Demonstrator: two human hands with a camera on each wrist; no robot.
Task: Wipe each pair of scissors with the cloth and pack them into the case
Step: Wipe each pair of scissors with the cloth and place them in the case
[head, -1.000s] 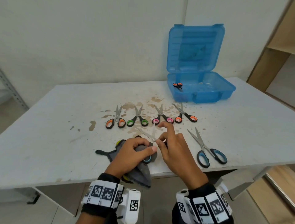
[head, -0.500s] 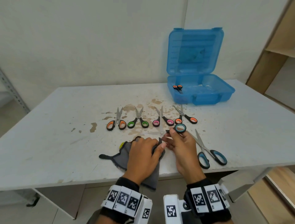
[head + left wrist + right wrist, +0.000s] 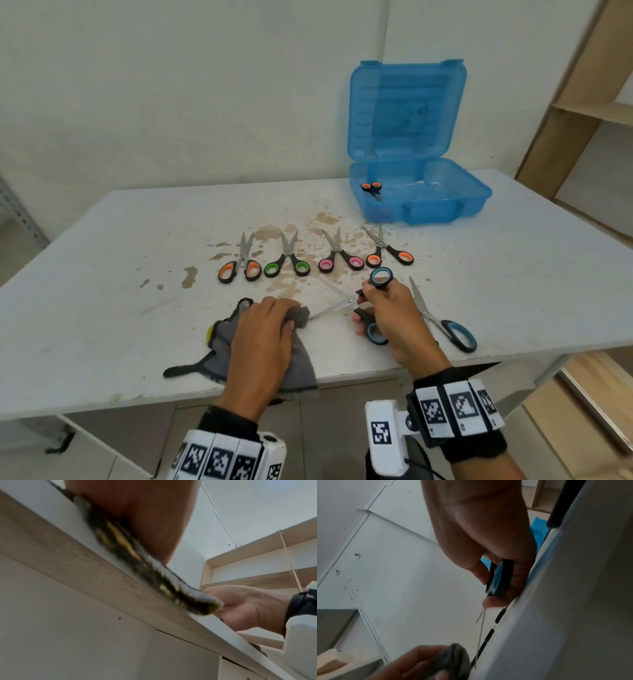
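My right hand [image 3: 387,315] grips a pair of blue-handled scissors [image 3: 342,302] by the handles, blades spread and pointing left. My left hand [image 3: 270,329] holds a bunched grey cloth [image 3: 301,363] at the table's front edge, and the lower blade tip meets the cloth. In the right wrist view the blue handle [image 3: 500,578] sits in my curled fingers, thin blades running down to the cloth [image 3: 453,655]. The cloth's hem [image 3: 154,572] hangs over the table edge in the left wrist view. The open blue case [image 3: 421,202] holds one orange-handled pair [image 3: 371,188].
Four small scissors lie in a row mid-table: orange [image 3: 239,267], green [image 3: 287,263], pink [image 3: 339,260], orange [image 3: 388,253]. A larger blue-handled pair [image 3: 442,322] lies right of my right hand. The white table [image 3: 102,274] is stained brown. Wooden shelves [image 3: 582,113] stand at right.
My right hand drew the scissors to the right and spread the blades wider. My left hand with the cloth slid left, off the blades down to the tip.
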